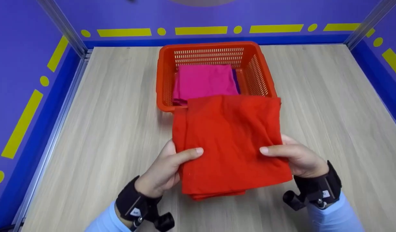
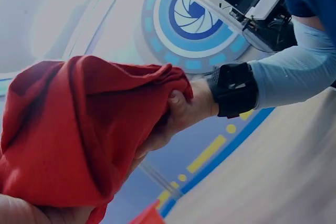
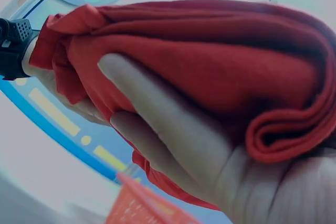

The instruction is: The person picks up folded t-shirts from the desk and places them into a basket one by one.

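A folded red cloth (image 1: 230,145), apparently a garment, is held up between both hands in front of the basket. My left hand (image 1: 167,167) grips its left edge, thumb on top and fingers underneath. At the right edge my right hand (image 1: 298,156) holds it the same way; the right wrist view shows the fingers (image 3: 163,114) spread beneath the folded layers. The cloth's far edge overlaps the near rim of an orange-red plastic basket (image 1: 214,46). Inside the basket lies a folded pink cloth (image 1: 206,80), with a strip of dark purple cloth (image 1: 236,80) showing beside it.
The basket stands at the back of a light wooden table (image 1: 120,129). Blue panels with yellow marks (image 1: 201,30) wall the table at the back and sides. Each wrist wears a black strap with a small camera (image 1: 164,222).
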A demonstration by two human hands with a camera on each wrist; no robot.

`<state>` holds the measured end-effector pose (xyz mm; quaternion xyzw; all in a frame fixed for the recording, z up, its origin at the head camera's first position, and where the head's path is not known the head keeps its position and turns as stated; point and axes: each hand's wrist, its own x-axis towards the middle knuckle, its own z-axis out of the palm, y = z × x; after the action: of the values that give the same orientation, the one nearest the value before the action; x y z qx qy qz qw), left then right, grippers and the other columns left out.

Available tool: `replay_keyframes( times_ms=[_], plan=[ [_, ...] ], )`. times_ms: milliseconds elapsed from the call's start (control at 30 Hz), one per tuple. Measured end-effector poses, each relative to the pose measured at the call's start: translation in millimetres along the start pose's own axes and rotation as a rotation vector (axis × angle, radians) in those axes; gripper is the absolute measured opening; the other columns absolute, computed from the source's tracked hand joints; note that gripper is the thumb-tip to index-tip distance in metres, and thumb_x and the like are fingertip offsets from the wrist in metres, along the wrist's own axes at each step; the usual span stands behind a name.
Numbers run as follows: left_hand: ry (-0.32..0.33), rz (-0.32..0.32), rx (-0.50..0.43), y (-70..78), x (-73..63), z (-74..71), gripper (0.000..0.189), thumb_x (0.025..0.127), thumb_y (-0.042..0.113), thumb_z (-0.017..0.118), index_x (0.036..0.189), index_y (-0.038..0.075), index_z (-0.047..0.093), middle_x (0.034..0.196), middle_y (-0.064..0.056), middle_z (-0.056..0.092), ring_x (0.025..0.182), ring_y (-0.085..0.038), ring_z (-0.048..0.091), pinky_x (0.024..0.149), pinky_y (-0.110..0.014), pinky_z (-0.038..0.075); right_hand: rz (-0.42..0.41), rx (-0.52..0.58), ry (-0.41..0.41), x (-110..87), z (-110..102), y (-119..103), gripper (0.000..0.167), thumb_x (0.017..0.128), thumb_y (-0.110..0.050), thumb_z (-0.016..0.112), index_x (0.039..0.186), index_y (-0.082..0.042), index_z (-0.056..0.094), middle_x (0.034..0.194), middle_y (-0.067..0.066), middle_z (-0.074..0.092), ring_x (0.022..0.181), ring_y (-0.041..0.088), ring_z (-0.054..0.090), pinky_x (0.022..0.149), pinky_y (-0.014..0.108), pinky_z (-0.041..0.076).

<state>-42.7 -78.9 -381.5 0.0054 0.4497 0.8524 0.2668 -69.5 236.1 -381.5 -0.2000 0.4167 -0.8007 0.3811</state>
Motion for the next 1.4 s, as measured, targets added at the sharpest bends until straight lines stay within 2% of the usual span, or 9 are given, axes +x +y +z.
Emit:
replay_keyframes(
  times_ms=[167,333,467,600,833,967,1067,1267,1400],
  plan=[
    [-0.016,0.055,0.042,19.1,11.4,2.4,0.057,0.093,-0.001,0.064,0.142,0.003,0.036,0.130,-0.016,0.054,0.118,-0.030,0.058,0.100,-0.045,0.051,-0.019,-0.101,0.068,11.0,4.3,-17.7,0.031,0.099,0.007,0.044,0.127,-0.006,0.053,0.118,0.005,0.062,0.109,0.020,0.064,0.096,0.034,0.052],
    [0.030,0.122,0.019,36.8,32.4,0.1,0.053,0.092,-0.006,0.060,0.139,0.006,0.039,0.126,-0.013,0.055,0.113,-0.027,0.058,0.098,-0.041,0.050,-0.021,-0.147,0.248,33.9,3.1,-28.0,0.031,0.096,0.004,0.053,0.125,-0.007,0.052,0.113,0.006,0.061,0.101,0.019,0.065,0.091,0.034,0.055],
    [0.067,0.151,0.006,50.0,49.8,-3.7,0.048,0.091,-0.007,0.060,0.134,0.005,0.043,0.121,-0.013,0.058,0.108,-0.026,0.061,0.093,-0.040,0.053,-0.034,-0.159,0.374,53.9,-1.3,-35.7,0.041,0.092,0.007,0.054,0.128,-0.008,0.044,0.115,0.008,0.056,0.101,0.021,0.063,0.088,0.033,0.056],
    [0.092,0.181,0.025,63.5,66.3,-7.2,0.046,0.089,-0.005,0.062,0.131,0.005,0.045,0.118,-0.014,0.059,0.106,-0.026,0.062,0.090,-0.040,0.054,-0.056,-0.174,0.445,70.8,-3.6,-45.6,0.050,0.088,0.010,0.053,0.131,-0.010,0.038,0.119,0.010,0.050,0.104,0.023,0.059,0.086,0.033,0.056],
    [0.148,0.245,0.100,83.2,96.0,-11.6,0.054,0.086,-0.002,0.066,0.134,0.007,0.041,0.124,-0.014,0.055,0.111,-0.028,0.057,0.095,-0.041,0.049,-0.072,-0.223,0.501,97.8,-15.9,-65.9,0.057,0.088,0.012,0.055,0.134,-0.015,0.036,0.127,0.011,0.043,0.111,0.026,0.053,0.086,0.033,0.055],
    [0.181,0.261,0.162,88.9,113.6,-17.9,0.057,0.087,-0.001,0.065,0.138,0.006,0.040,0.127,-0.013,0.054,0.114,-0.028,0.056,0.098,-0.040,0.046,-0.081,-0.227,0.526,114.4,-31.6,-70.6,0.060,0.088,0.011,0.060,0.136,-0.017,0.038,0.128,0.011,0.042,0.112,0.026,0.050,0.087,0.033,0.053],
    [0.204,0.282,0.243,89.8,126.5,-25.9,0.063,0.088,-0.002,0.065,0.144,0.008,0.038,0.135,-0.012,0.050,0.121,-0.027,0.051,0.103,-0.038,0.041,-0.072,-0.209,0.553,126.3,-44.5,-69.8,0.064,0.088,0.010,0.063,0.139,-0.019,0.039,0.129,0.010,0.042,0.114,0.028,0.050,0.088,0.035,0.052],
    [0.281,0.291,0.443,83.7,150.5,-41.0,0.087,0.090,-0.008,0.065,0.162,0.014,0.021,0.159,-0.004,0.033,0.141,-0.019,0.034,0.118,-0.031,0.025,-0.030,-0.123,0.585,139.8,-68.5,-64.5,0.062,0.093,0.001,0.065,0.142,-0.027,0.038,0.132,0.009,0.042,0.116,0.030,0.051,0.089,0.039,0.052],
    [0.310,0.267,0.563,76.6,162.1,-53.7,0.090,0.093,-0.006,0.064,0.164,0.016,0.013,0.165,-0.002,0.024,0.147,-0.016,0.026,0.121,-0.029,0.020,0.002,-0.106,0.593,146.6,-80.0,-59.0,0.060,0.097,-0.005,0.064,0.144,-0.030,0.037,0.134,0.008,0.041,0.120,0.029,0.049,0.092,0.041,0.050]
  ],
)
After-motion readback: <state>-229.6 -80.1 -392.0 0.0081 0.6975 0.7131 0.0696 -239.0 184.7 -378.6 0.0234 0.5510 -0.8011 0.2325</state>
